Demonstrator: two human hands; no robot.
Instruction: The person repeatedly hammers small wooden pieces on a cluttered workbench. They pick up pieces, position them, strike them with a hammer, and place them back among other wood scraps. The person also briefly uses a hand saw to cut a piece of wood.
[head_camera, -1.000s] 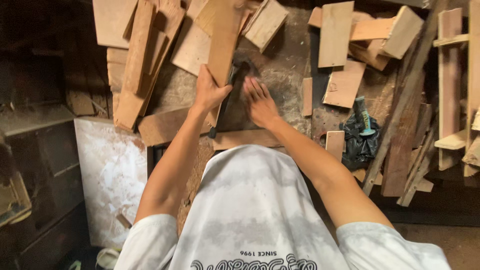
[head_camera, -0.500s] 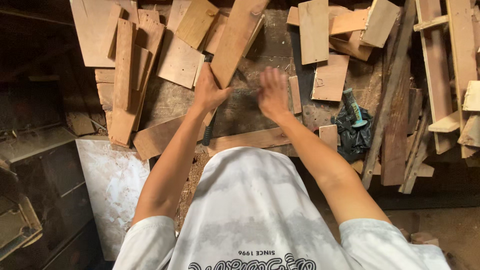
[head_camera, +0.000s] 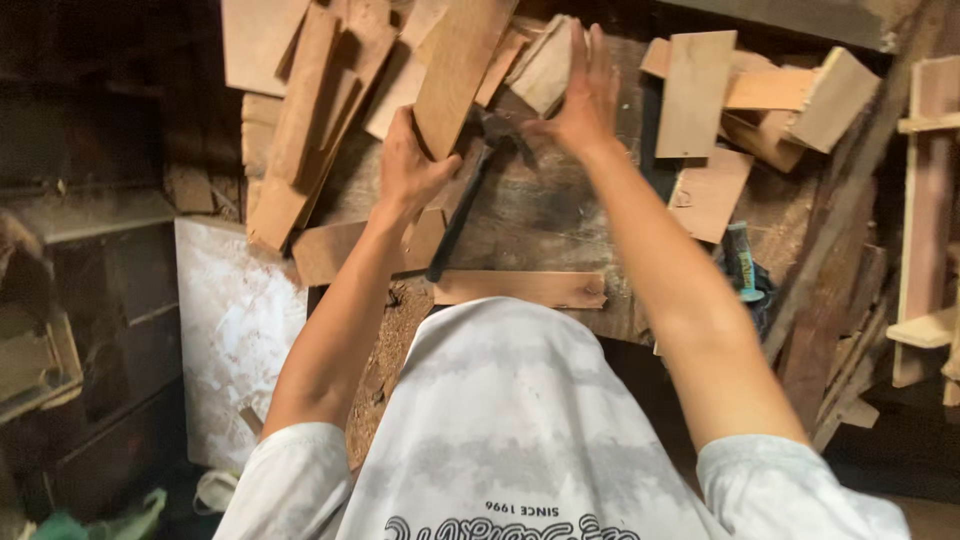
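The workbench (head_camera: 560, 225) is dark, worn and crowded on three sides. Bare surface shows only in the middle, between the two hands and down to the near edge. A thin wood strip (head_camera: 520, 288) lies flat along that near edge, just beyond the person's shirt. On the left of the bare patch, a stack of long boards (head_camera: 300, 130) leans across the bench edge and overhangs it. On the right, several short offcuts (head_camera: 700, 95) are piled together, some overlapping, with a teal-handled tool (head_camera: 741, 262) lying just below them near the bench's right edge. Past that edge stands a pale wooden frame (head_camera: 925, 215). Left of the bench, lower down, sits a white marbled slab (head_camera: 235, 330).

Left hand (head_camera: 412, 168) — raised over the left part of the bare patch, arm nearly straight, fingers closed on the lower end of a long plank (head_camera: 462, 70) that tilts up and away towards the far edge. A dark hammer (head_camera: 468, 195) lies slanted on the bench just beside this hand, head at the far end, handle pointing to the near edge; whether the hand touches it cannot be told.

Right hand (head_camera: 580, 95) — reaching further across, fingers spread and extended, palm against a pale wooden block (head_camera: 548, 70) at the far side. Not gripped; it rests flat against the block.
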